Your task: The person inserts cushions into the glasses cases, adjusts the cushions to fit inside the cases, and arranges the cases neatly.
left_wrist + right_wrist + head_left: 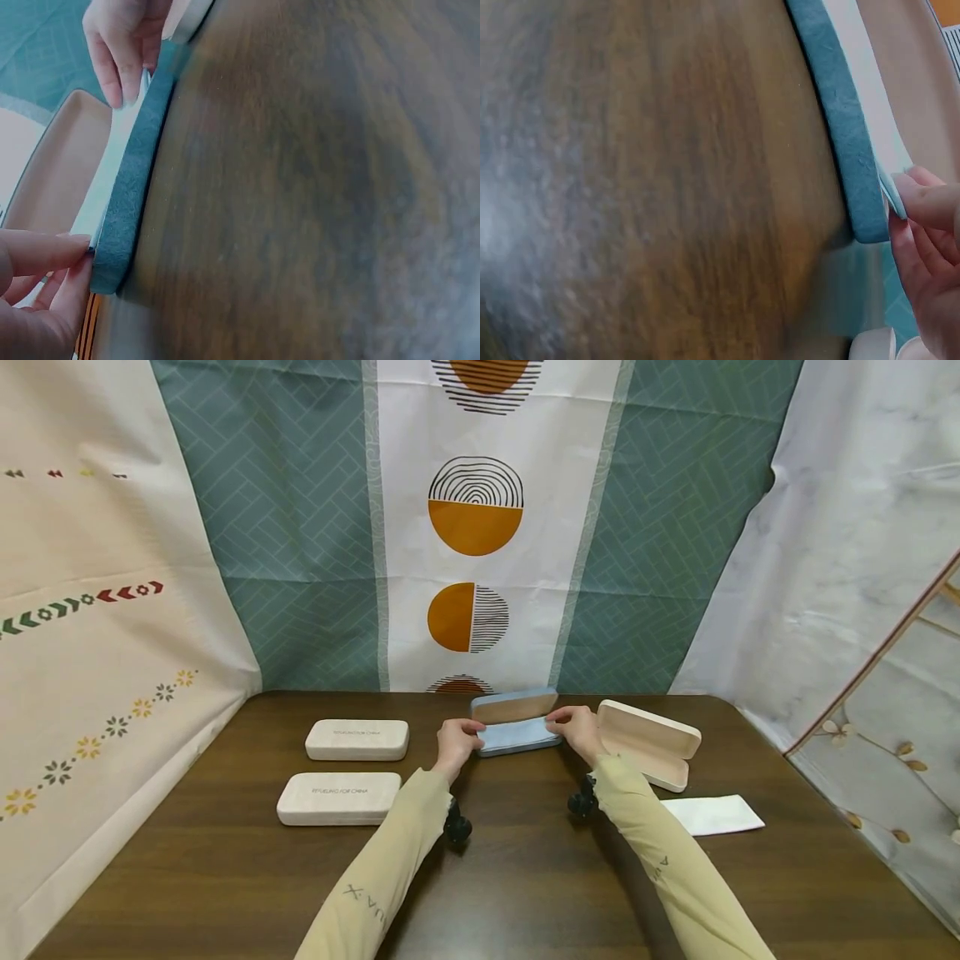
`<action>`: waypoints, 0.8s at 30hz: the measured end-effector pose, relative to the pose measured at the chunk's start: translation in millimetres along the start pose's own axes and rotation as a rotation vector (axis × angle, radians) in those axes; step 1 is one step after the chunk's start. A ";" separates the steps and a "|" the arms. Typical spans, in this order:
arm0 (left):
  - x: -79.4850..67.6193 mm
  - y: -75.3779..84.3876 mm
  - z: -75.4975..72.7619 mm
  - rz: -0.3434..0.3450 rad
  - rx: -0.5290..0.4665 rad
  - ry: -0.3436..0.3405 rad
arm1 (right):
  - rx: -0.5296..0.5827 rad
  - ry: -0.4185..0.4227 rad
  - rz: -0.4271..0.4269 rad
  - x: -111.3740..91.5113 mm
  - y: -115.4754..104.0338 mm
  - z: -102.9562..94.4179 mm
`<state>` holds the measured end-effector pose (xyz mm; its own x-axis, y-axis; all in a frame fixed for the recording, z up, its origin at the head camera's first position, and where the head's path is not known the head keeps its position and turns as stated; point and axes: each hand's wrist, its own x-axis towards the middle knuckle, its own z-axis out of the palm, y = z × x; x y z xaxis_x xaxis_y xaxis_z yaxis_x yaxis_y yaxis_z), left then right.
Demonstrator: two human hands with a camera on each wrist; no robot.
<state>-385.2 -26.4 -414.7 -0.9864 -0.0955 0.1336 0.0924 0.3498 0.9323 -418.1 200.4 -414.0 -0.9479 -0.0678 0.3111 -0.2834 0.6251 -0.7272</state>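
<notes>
A blue glasses case (525, 747) lies with its lid raised at the back of the table, its inside tan. Over its lower half stretches a folded light blue cloth (516, 734). At the left end, my left hand (456, 745) pinches the cloth between thumb and fingers. My right hand (579, 732) pinches the opposite end. In the left wrist view the cloth (112, 161) runs along the case's front wall (139, 187) between both hands. The right wrist view shows the thumb and fingers of the right hand (930, 251) on a cloth corner beside the case's end.
An open cream glasses case (648, 747) stands just right of the right hand. A folded white cloth (716, 815) lies nearer, partly behind the right sleeve. Two shut cream cases, one farther back (357, 740) and one nearer (339, 799), sit at the left. A curtain hangs behind the table.
</notes>
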 end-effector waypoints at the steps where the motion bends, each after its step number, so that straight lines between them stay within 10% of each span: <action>1: 0.1 0.0 0.3 0.000 0.005 0.001 | -0.011 0.005 0.001 -0.2 0.0 1.1; 13: -0.2 5.0 -3.0 0.039 0.023 0.064 | 0.048 0.045 -0.013 -3.9 2.0 5.5; 24: 3.1 13.8 5.5 0.036 -0.229 0.339 | 0.416 0.249 0.048 1.0 -12.0 7.2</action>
<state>-387.7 -16.7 -403.2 -0.8848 -0.4021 0.2356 0.1921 0.1460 0.9705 -416.7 187.3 -409.3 -0.9121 0.1732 0.3716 -0.3227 0.2558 -0.9113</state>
